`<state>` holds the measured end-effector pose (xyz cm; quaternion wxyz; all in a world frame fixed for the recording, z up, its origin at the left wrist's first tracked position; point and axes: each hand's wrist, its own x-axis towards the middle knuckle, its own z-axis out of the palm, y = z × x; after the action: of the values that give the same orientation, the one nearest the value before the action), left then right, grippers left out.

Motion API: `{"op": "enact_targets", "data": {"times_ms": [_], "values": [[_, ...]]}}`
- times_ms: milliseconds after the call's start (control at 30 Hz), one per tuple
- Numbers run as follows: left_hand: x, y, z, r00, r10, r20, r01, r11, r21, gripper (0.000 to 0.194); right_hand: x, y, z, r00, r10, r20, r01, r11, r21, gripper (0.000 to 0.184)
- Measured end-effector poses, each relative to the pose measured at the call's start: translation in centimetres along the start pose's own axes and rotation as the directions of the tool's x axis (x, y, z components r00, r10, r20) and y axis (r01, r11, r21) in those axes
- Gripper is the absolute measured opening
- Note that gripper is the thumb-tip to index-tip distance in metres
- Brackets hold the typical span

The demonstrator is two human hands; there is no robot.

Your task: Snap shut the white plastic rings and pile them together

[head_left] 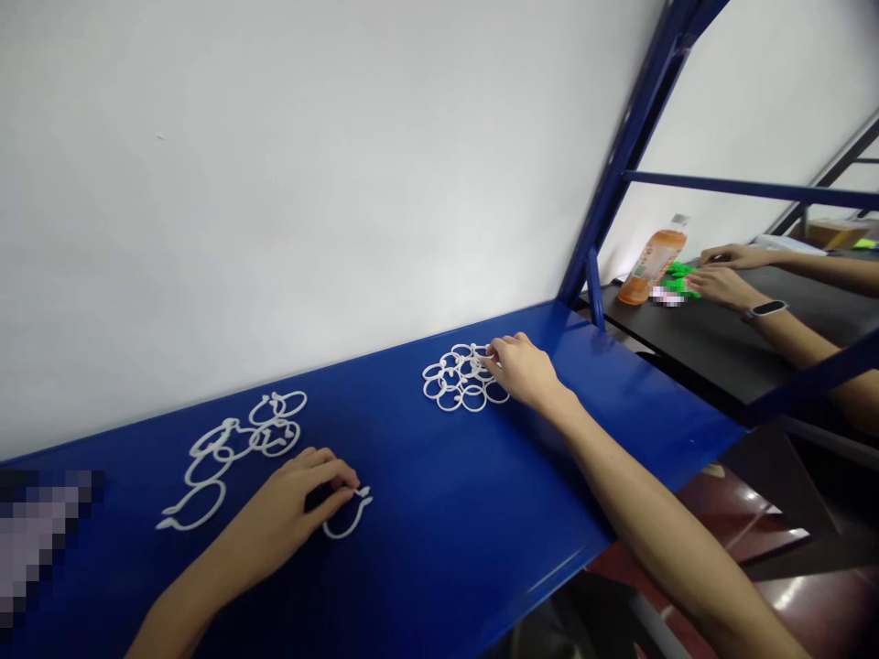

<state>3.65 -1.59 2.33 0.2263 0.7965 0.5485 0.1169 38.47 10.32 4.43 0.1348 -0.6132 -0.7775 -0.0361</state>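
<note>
In the head view, the left hand (302,490) pinches one end of a white split ring (341,536) between its fingers, over the near part of the blue counter (439,513). Farther right, the right hand (526,368) meets a white ring cluster (450,374), grip unclear. Overlapping white rings (255,440) lie far left

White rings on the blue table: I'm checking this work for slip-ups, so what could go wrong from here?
The left grip has its fingertips at one end of a ring, so the ring might pivot or slip.

In the left pile, rings overlap, so lifting one could drag others along.

The right grip is at the edge of a crowded cluster, so a small nudge might shift several rings.
</note>
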Motion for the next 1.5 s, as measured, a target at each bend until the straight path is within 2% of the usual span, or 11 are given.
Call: {"op": "enact_targets", "data": {"times_ms": [167,300,400,500,567,667,900,1167,1267,1367,1500], "values": [[0.1,0.6,0.3,0.976,-0.084,-0.201,0.077,0.996,-0.041,0.028,-0.6,-1.7,-0.2,0.986,-0.133,-0.097,0.147,0.978,0.151,0.02],[0.5,1.8,1.5,0.928,-0.127,-0.35,0.119,0.992,-0.046,0.028,-2.9,-5.4,0.0,0.898,-0.425,-0.115,0.431,0.792,0.433,0.026],[0.8,3.0,2.7,0.862,-0.086,-0.499,0.093,0.996,-0.011,0.027,-5.2,-8.4,0.6,0.84,-0.541,-0.04,0.456,0.666,0.591,0.037],[1.0,3.7,3.4,0.805,-0.01,-0.593,0.038,0.999,0.036,0.025,-6.4,-10.0,1.4,0.839,-0.544,0.015,0.406,0.643,0.649,0.024],[1.0,3.9,3.5,0.806,0.025,-0.591,-0.013,1.0,0.024,0.025,-6.4,-10.1,1.9,0.861,-0.509,0.006,0.384,0.658,0.647,0.012],[1.0,4.0,3.5,0.859,0.006,-0.512,-0.045,0.997,-0.063,0.028,-5.9,-9.6,2.4,0.853,-0.521,-0.043,0.429,0.65,0.627,0.014],[1.3,3.3,3.9,0.906,-0.13,-0.403,0.033,0.971,-0.238,0.022,-6.0,-9.4,2.1,0.703,-0.71,-0.038,0.649,0.62,0.441,0.023],[0.9,4.2,4.2,0.915,0.027,-0.404,-0.084,0.989,-0.125,0.017,-6.5,-9.3,2.3,0.531,-0.846,-0.049,0.827,0.505,0.245,0.018],[1.0,3.8,4.2,0.902,0.048,-0.428,-0.086,0.994,-0.068,0.018,-6.3,-9.5,2.6,0.543,-0.832,-0.114,0.832,0.515,0.204,0.022],[1.3,2.6,3.7,0.89,0.082,-0.449,-0.075,0.997,0.032,0.026,-5.6,-9.2,2.4,0.6,-0.785,-0.155,0.798,0.57,0.198,0.023],[1.4,-0.3,1.8,0.86,0.111,-0.497,0.013,0.971,0.239,0.032,-3.4,-6.6,1.6,0.786,-0.595,-0.171,0.619,0.754,0.22,0.028]]}}
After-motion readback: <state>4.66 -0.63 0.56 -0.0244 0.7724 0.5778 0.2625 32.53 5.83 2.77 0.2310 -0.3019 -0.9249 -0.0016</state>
